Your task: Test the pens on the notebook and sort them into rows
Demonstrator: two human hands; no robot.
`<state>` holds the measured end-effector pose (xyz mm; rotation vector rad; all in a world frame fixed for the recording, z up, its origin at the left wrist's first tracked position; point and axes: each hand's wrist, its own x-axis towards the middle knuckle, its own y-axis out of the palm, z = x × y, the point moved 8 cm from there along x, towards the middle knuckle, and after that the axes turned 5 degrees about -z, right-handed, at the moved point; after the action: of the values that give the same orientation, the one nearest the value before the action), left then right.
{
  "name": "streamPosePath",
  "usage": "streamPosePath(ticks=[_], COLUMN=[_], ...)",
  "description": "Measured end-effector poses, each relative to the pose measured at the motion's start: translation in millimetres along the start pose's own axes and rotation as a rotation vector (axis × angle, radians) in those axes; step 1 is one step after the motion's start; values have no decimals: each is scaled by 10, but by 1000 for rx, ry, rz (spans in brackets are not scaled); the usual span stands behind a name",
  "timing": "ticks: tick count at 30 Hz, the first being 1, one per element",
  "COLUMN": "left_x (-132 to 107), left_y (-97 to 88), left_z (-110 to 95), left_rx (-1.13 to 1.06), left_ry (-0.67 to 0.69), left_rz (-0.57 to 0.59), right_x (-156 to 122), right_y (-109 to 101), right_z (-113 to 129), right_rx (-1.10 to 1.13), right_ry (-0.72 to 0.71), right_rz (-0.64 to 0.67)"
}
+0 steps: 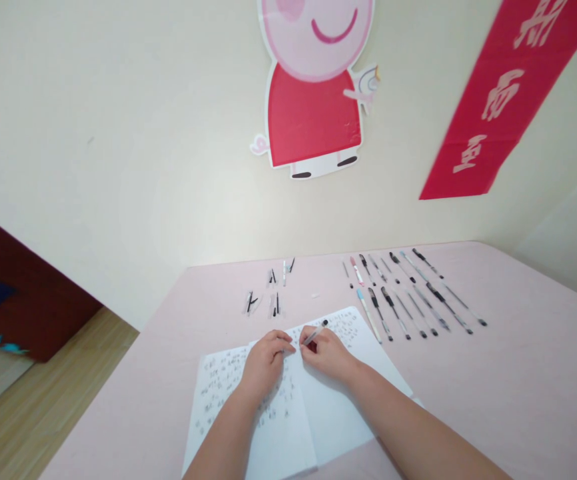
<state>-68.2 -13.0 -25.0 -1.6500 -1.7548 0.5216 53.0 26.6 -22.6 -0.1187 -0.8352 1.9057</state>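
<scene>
An open notebook (338, 407) with handwriting on both pages lies on the pink table (493, 387) in front of me. My right hand (327, 355) is closed round a pen (315, 333) with its tip on the right page near the fold. My left hand (266, 363) rests on the left page with its fingers curled, and its fingertips meet the pen near the tip.
Several pens (408, 293) lie in rows at the table's far right. A few pen caps and small parts (271, 293) sit at the far middle. A cartoon pig cutout (316, 87) and a red banner (503, 100) hang on the wall. Wooden floor (23, 413) lies to the left.
</scene>
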Motion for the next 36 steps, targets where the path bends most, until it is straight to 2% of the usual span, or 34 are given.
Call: streamPosePath(ticks=[9, 20, 36], left_x=[0, -6, -2], left_y=[11, -12, 10], left_z=[9, -18, 0], left_rx=[-14, -10, 0], left_ry=[-7, -4, 0], left_rz=[17, 2, 11], right_x=[-2, 13, 5], right_y=[15, -68, -2], right_z=[-19, -21, -78], right_rx=[36, 67, 32], right_ry=[11, 3, 19], right_rz=[11, -35, 34])
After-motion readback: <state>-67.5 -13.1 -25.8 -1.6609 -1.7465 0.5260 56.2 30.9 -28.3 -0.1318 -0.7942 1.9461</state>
